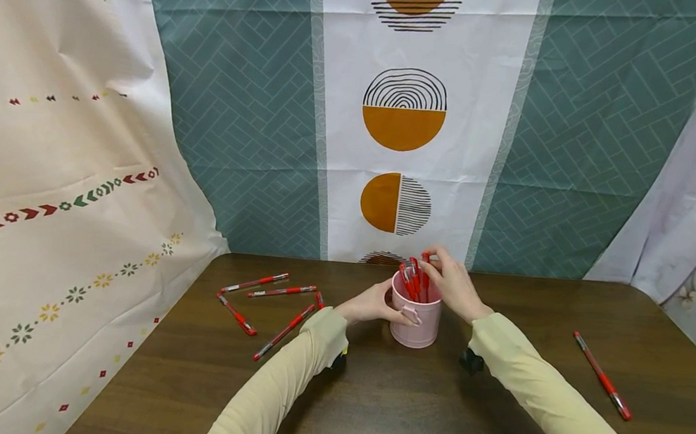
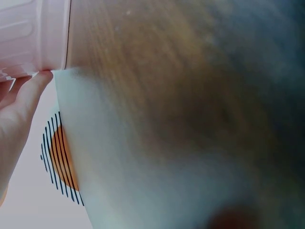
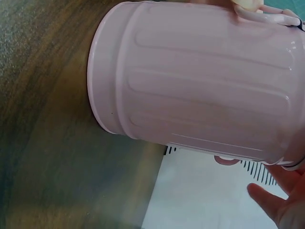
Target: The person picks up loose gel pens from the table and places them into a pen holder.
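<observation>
A small pink bucket (image 1: 415, 331) with ribbed sides stands upright on the table, several red pens (image 1: 408, 280) leaning inside it. My left hand (image 1: 369, 304) grips the bucket from its left side, thumb across the front by the small handle. Over the right of the rim, my right hand (image 1: 452, 284) pinches the top of a red pen (image 1: 425, 282) whose lower end is inside the bucket. In the right wrist view the ribbed wall of the bucket (image 3: 200, 86) fills much of the picture, with right-hand fingers (image 3: 269, 198) near its rim.
On the left of the brown table (image 1: 365, 417) lie several red pens, among them one pen (image 1: 283, 332) near my left sleeve. Another red pen (image 1: 601, 376) lies alone at the right. A patterned curtain (image 1: 253, 94) hangs along the table's back edge.
</observation>
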`<state>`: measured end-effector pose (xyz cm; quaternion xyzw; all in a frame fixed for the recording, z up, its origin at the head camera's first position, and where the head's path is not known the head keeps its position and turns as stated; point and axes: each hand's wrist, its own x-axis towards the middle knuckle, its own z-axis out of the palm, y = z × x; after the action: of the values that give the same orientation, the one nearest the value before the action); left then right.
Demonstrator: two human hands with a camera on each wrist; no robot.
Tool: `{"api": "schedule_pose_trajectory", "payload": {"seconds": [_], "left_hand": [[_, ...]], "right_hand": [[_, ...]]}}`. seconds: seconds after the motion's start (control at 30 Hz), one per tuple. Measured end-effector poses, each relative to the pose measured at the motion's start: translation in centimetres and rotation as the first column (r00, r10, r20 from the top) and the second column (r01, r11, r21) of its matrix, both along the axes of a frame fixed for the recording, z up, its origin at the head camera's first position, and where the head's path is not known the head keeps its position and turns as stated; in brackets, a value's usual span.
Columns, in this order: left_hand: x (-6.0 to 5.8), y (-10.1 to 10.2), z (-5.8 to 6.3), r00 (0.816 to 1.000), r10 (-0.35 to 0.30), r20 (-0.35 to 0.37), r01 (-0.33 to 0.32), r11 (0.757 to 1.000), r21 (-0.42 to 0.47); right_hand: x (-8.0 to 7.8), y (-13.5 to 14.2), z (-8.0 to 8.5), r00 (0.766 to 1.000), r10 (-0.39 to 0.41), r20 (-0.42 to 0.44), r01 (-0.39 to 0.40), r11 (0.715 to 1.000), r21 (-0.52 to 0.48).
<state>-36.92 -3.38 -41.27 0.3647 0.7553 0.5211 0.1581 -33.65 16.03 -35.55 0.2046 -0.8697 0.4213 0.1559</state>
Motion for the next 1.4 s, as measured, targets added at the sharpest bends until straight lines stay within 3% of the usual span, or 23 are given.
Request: {"api": "schedule_pose_trajectory", "payload": {"seconds": [0.27, 0.5, 0.77, 1.07, 1.27, 1.4], "left_hand": [[0.1, 0.1, 0.4, 0.999, 0.05, 0.011, -0.05, 0.998, -0.036], [1.8, -0.1, 2.5, 0.999, 0.021, 0.031, -0.02, 1.0, -0.013], [0.2, 0.4, 0.1, 1.0, 0.017, -0.005, -0.017, 1.0, -0.003], [0.1, 0.4, -0.3, 1.0, 0.0, 0.003, -0.001, 1.0, 0.02], [1.0, 0.1, 0.9, 0.999, -0.026, 0.019, 0.025, 0.998, 0.061], [1.8, -0.2, 2.1, 0.999, -0.023, 0.028, 0.022, 0.999, 0.041]], "right_hand": [[0.0, 0.2, 0.6, 0.998, -0.009, 0.059, 0.006, 0.999, 0.046], [-0.3, 0.2, 0.9, 0.996, -0.033, 0.082, 0.025, 0.994, 0.104], [-0.4, 0.5, 0.7, 0.997, -0.033, 0.072, 0.023, 0.99, 0.138], [0.0, 0.7, 1.2, 0.994, -0.023, 0.103, 0.011, 0.994, 0.112], [0.1, 1.6, 1.6, 0.998, -0.016, 0.063, 0.009, 0.994, 0.105], [0.2, 2.4, 1.9, 0.999, -0.03, 0.031, 0.027, 0.994, 0.105]]}}
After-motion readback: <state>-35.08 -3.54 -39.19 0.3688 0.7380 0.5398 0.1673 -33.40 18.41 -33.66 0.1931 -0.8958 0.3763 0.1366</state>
